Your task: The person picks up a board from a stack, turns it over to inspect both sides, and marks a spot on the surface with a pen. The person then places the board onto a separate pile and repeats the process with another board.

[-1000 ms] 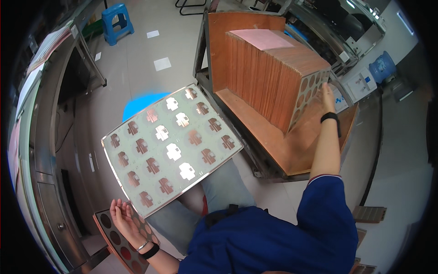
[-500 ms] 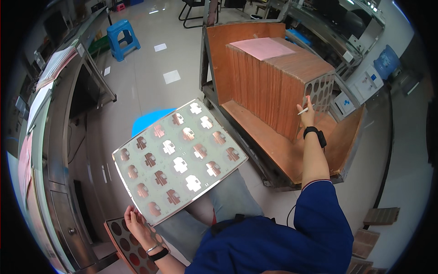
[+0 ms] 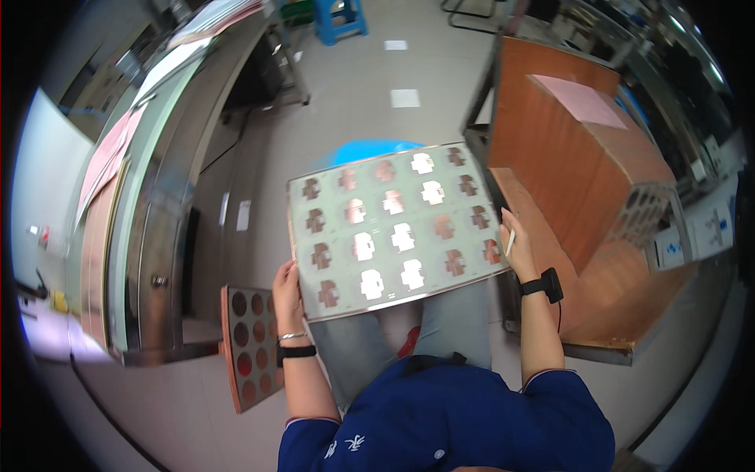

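Observation:
A large pale-green circuit board panel [image 3: 397, 228], dotted with rows of shiny copper shapes, lies tilted above my lap. My left hand [image 3: 288, 293] grips its lower left edge, with the thumb near the rim and the other fingers partly hidden. At the right edge, my right hand [image 3: 519, 252] is closed round a slim white pen [image 3: 510, 241] and also meets the panel's rim. Just left of my left forearm stands a reddish-brown board with round holes [image 3: 244, 338], partly covered by the arm.
To the right, a wooden-sided cart [image 3: 602, 318] carries a tight stack of brown panels [image 3: 586, 169] with a pink sheet [image 3: 582, 102] on top. A metal bench [image 3: 161, 236] with papers runs along the left. Beyond the panel are a blue surface [image 3: 370, 149] and a blue stool [image 3: 340, 22].
My right hand has come from the cart's stack to the panel's right edge, still with the pen. The panel has turned flatter towards me, and the view has swung left.

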Demonstrator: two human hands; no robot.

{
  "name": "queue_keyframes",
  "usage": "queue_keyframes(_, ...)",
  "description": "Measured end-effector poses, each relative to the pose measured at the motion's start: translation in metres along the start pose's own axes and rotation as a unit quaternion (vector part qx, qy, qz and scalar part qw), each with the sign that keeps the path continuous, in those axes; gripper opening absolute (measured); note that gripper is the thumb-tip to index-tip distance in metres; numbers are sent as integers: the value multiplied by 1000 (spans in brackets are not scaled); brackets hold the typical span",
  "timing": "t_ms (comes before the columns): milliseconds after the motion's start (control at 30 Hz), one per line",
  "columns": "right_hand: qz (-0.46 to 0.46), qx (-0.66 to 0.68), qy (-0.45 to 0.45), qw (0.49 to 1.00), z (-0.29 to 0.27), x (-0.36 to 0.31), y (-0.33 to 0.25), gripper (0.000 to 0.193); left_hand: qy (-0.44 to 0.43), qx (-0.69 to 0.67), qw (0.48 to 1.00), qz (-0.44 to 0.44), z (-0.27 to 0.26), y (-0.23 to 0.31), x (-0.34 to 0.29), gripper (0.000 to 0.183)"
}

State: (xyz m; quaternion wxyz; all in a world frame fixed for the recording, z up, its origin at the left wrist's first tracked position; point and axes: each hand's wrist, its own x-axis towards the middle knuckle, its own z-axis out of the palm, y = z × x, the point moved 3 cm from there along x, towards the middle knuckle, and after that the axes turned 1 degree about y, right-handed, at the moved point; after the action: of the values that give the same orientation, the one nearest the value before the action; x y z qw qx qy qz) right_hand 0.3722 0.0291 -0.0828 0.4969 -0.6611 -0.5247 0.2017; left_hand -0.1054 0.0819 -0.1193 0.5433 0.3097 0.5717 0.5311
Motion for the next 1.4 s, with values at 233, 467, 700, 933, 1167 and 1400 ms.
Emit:
queue_keyframes(233,201,209,-17,957,-1,-12,15,36,53,-48,996,60,3,11,-25,25)
queue_keyframes(467,237,254,16,938,-20,-9,-16,34,31,-115,991,56,3,29,-52,24)
queue_keyframes(700,125,305,-3,944,-25,-3,-44,23,-48,-230,970,69,-3,35,-64,16)
queue_keyframes(933,127,346,-7,930,-31,-4,-52,22,-78,-237,966,75,-20,61,-66,12)
queue_keyframes(1167,78,339,14,938,-42,3,-74,20,-56,-172,970,159,-10,95,-75,14)
queue_keyframes(1400,-54,461,27,886,-43,8,-123,21,-58,-136,926,348,8,125,-85,12)
